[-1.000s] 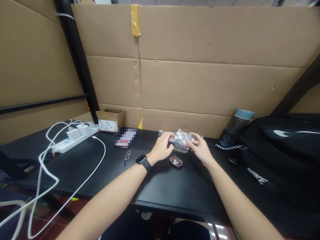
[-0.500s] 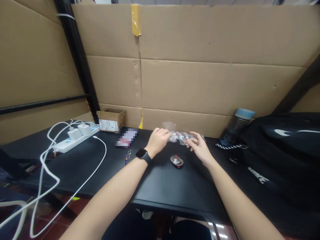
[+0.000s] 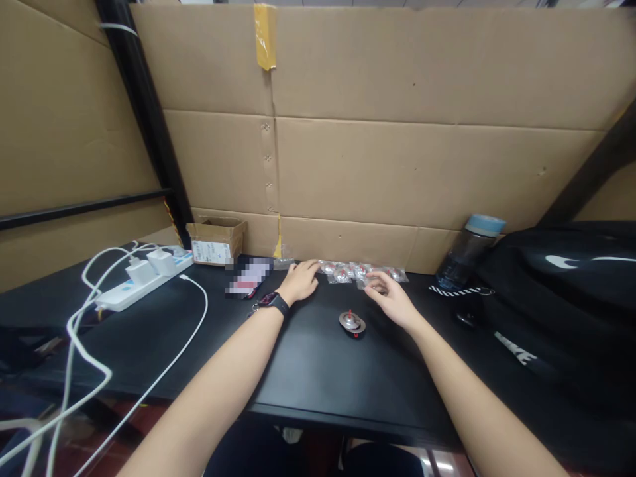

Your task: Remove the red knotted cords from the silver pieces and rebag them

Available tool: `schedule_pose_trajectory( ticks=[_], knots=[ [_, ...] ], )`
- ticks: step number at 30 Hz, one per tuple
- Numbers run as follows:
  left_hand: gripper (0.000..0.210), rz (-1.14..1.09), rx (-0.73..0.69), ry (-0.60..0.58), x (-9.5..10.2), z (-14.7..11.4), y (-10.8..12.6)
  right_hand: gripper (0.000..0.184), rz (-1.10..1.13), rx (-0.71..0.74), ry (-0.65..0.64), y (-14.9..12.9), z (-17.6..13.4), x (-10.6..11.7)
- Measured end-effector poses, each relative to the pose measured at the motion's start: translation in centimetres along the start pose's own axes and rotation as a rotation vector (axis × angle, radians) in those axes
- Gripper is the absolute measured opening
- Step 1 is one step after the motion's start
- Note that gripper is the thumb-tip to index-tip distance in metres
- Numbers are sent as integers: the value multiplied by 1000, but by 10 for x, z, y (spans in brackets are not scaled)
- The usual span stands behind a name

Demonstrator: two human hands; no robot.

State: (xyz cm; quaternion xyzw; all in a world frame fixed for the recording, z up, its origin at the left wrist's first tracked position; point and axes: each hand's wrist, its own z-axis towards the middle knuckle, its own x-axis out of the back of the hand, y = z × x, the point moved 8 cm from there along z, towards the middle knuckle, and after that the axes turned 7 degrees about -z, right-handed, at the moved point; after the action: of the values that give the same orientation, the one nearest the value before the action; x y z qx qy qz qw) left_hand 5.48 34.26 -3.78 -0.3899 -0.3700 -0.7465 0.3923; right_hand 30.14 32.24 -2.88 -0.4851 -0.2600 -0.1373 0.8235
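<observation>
On the desk lies a pair of small metal cymbals [image 3: 352, 322] with red loops, one overlapping the other. Beyond them, several clear packets [image 3: 342, 273] of similar metal discs form a row along the cardboard wall. My left hand [image 3: 299, 281], wearing a black watch [image 3: 272, 301], rests open at the row's left end, fingers stretched forward. A thin clear plastic bag [image 3: 284, 264] lies just past it on the left; whether the fingers touch it is hidden. My right hand [image 3: 391, 298] hovers at the packets' near side, fingers loosely bent and apart, with nothing visible held.
To the left are a phone [image 3: 250, 277], a small open cardboard box [image 3: 217, 242] and a white power strip [image 3: 144, 278] with trailing cables. At the right stand a blue-lidded bottle [image 3: 470, 252] and a black bag [image 3: 561, 311]. A cardboard wall [image 3: 358, 165] closes the back.
My left hand has moved left, away from the packets, and the clear plastic bag now lies farther left. My right hand has drawn slightly down from the packets.
</observation>
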Motion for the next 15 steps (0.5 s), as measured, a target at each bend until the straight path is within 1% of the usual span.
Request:
schedule_pose_trajectory(
  ticks=[3, 6, 8, 11, 15],
  knots=[
    [50, -115, -145, -117, -15, 1, 25, 36, -27, 8, -10, 0, 0, 0],
    [45, -146, -168, -165, -22, -1, 36, 34, -45, 7, -21, -1, 0, 0],
    [46, -139, -148, -154, -20, -2, 37, 33, -54, 11, -25, -2, 0, 0],
    [48, -79, -113, -97, -12, -3, 37, 33, -71, 17, -26, -2, -1, 0],
    [42, -43, -78, -75, -8, -5, 37, 31, -106, 12, -22, -2, -1, 1]
  ],
)
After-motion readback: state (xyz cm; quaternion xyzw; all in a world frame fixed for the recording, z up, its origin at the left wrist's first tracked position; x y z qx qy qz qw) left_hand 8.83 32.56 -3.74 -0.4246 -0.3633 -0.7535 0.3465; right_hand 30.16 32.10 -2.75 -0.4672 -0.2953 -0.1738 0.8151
